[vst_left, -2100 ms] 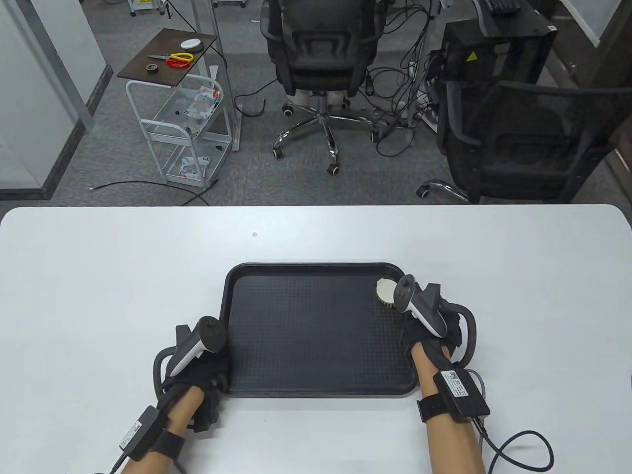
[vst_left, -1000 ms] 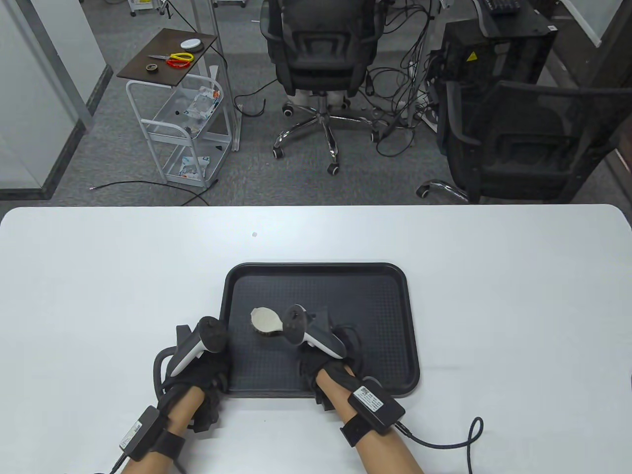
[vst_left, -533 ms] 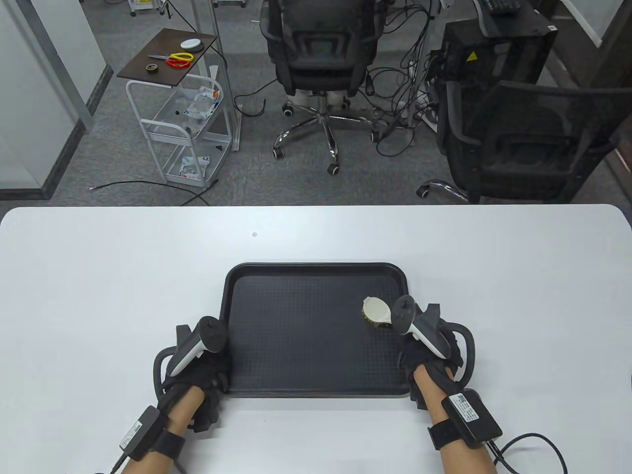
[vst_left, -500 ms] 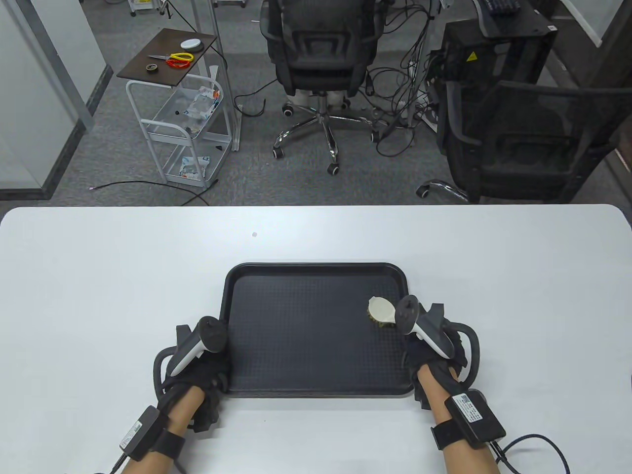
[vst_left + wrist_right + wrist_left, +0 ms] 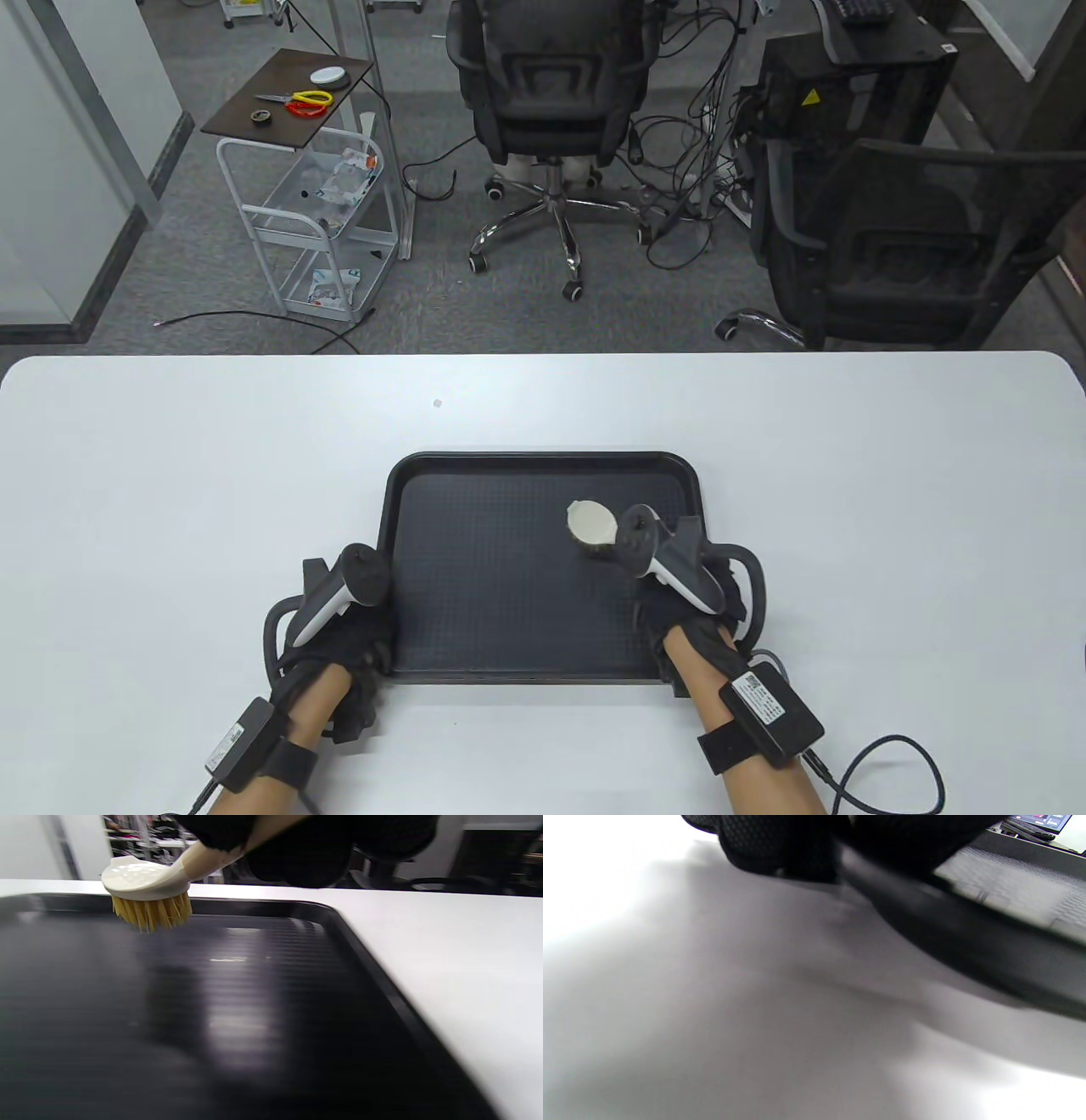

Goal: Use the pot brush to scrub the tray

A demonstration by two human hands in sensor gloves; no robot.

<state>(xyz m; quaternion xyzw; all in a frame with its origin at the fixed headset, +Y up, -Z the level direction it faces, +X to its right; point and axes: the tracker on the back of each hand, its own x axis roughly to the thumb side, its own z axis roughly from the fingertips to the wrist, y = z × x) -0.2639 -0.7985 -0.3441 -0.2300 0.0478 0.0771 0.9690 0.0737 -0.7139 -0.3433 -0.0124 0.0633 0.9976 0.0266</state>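
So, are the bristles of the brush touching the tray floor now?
Touching. In the right wrist view the yellow bristles of the brush meet the dark tray floor with no gap visible.

tray (image 5: 509, 594): black, dotted texture | pot brush (image 5: 146, 889): cream head, yellow bristles

Blurred throughout. Black gloved fingers (image 5: 780, 844) of the left hand (image 5: 840, 836) hanging in from the top edge, closed over the dark rim of the tray (image 5: 967, 938). Tray edge running as a thick black band from upper middle down to the right edge. Textured tray floor catching light at upper right. White table (image 5: 712, 1018) below, shaded grey beneath the hand, bright at the left and lower right corners.
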